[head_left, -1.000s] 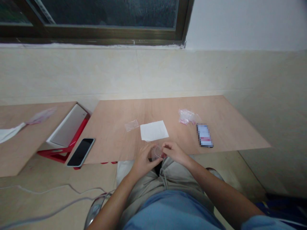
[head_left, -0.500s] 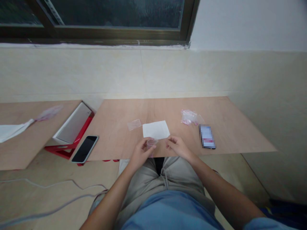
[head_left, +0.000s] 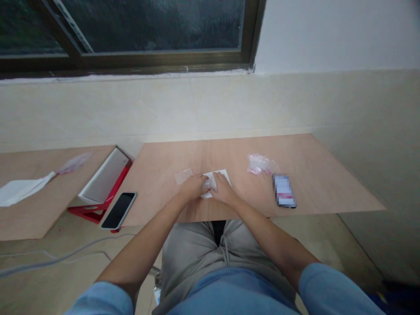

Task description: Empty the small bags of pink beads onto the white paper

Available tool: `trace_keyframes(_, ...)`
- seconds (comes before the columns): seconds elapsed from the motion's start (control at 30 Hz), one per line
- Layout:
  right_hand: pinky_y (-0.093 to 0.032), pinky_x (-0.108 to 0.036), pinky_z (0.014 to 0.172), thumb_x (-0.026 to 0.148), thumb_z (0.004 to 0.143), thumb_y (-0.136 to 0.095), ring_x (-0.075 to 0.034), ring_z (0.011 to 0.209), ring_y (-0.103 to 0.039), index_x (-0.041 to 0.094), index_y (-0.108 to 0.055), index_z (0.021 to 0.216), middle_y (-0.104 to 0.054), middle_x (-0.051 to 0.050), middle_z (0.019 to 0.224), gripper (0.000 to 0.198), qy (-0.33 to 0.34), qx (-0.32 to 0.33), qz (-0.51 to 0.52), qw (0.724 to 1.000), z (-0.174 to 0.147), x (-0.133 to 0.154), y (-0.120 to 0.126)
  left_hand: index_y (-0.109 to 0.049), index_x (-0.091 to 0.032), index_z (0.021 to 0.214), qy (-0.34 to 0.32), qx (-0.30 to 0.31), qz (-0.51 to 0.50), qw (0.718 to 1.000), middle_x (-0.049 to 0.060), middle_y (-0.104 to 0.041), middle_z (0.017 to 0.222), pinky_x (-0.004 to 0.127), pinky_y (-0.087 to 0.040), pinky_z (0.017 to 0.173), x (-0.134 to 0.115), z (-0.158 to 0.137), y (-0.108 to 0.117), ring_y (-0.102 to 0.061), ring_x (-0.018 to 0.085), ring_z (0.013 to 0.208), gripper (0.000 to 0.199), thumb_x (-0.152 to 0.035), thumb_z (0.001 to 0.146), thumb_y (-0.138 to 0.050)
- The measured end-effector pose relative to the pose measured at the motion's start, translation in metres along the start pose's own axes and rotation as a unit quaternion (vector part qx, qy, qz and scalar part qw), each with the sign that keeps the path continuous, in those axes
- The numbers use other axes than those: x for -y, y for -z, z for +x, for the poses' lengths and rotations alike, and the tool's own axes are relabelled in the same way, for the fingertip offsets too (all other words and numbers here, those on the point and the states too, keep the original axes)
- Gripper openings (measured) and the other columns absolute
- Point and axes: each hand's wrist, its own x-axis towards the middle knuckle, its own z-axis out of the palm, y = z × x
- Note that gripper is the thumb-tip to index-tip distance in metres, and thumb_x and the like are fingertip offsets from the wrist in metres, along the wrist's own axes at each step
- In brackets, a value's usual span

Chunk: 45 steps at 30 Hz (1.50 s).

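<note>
clear plastic, a small bag (head_left: 207,184), sits pinched between my left hand (head_left: 194,185) and right hand (head_left: 222,189), both pressed down on the white paper (head_left: 223,176); i can't tell what's in it. another clear bag (head_left: 183,175) lies just left of them, a pile of pink-printed bags (head_left: 259,163) to the right. the phone (head_left: 284,191) beyond is blurred, unreadable.

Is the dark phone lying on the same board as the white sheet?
No: the dark phone overhangs that board's left edge beside the red stand, while the white sheet sits mid-board.
</note>
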Motion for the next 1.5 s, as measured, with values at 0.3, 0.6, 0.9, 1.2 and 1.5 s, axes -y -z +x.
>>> trace_keyframes(0.3, -0.006, -0.050, 0.125, 0.034, 0.094, -0.044, -0.030, 0.153, -0.017, -0.002, -0.028, 0.155, -0.027, -0.023, 0.161, 0.072, -0.001, 0.049, -0.115, 0.992, -0.005, -0.002, -0.013, -0.067, -0.015, 0.112, -0.068, 0.053, 0.113, 0.990, 0.016, -0.068, 0.107, 0.043, -0.039, 0.095, 0.000, 0.022, 0.004, -0.060, 0.032, 0.106, 0.036, -0.037, 0.083, -0.071)
trace_keyframes(0.6, -0.005, -0.051, 0.126, 0.036, 0.097, -0.044, -0.030, 0.154, -0.012, 0.001, -0.029, 0.155, -0.024, -0.020, 0.162, 0.070, -0.009, 0.035, -0.078, 0.996, -0.008, 0.001, -0.015, -0.067, -0.017, 0.114, -0.066, 0.054, 0.091, 0.992, 0.017, -0.066, 0.115, 0.046, -0.036, 0.103, 0.003, 0.015, 0.010, -0.057, 0.034, 0.115, 0.040, -0.035, 0.079, -0.074)
trace_keyframes(0.9, -0.025, -0.048, 0.123, 0.029, 0.092, -0.054, -0.027, 0.151, -0.024, 0.012, -0.022, 0.158, -0.031, -0.018, 0.160, 0.075, -0.042, -0.052, 0.097, 0.993, -0.006, -0.012, -0.016, -0.067, -0.015, 0.117, 0.158, -0.041, -0.513, 0.843, 0.015, -0.070, 0.119, 0.038, -0.051, 0.092, 0.041, -0.004, 0.025, -0.067, 0.025, 0.104, 0.053, -0.059, 0.092, -0.052)
trace_keyframes(1.2, -0.026, -0.044, 0.124, 0.023, 0.090, -0.053, -0.025, 0.148, -0.031, 0.014, -0.037, 0.151, -0.041, -0.015, 0.155, 0.063, -0.033, -0.052, 0.097, 0.993, -0.006, -0.014, -0.020, -0.062, -0.014, 0.126, 0.167, -0.158, -0.323, 0.918, 0.015, -0.065, 0.128, 0.046, -0.043, 0.108, 0.099, -0.002, 0.024, -0.060, 0.029, 0.119, 0.058, -0.058, 0.089, -0.058)
trace_keyframes(1.5, -0.028, -0.048, 0.123, 0.018, 0.087, -0.053, -0.026, 0.147, -0.032, 0.017, -0.045, 0.145, -0.044, -0.013, 0.152, 0.058, -0.030, -0.042, 0.091, 0.994, -0.004, -0.008, -0.017, -0.032, -0.013, 0.155, 0.153, -0.088, -0.052, 0.983, 0.022, -0.030, 0.161, 0.054, -0.017, 0.122, 0.095, -0.014, -0.044, -0.024, 0.034, 0.151, 0.073, -0.055, 0.096, -0.045)
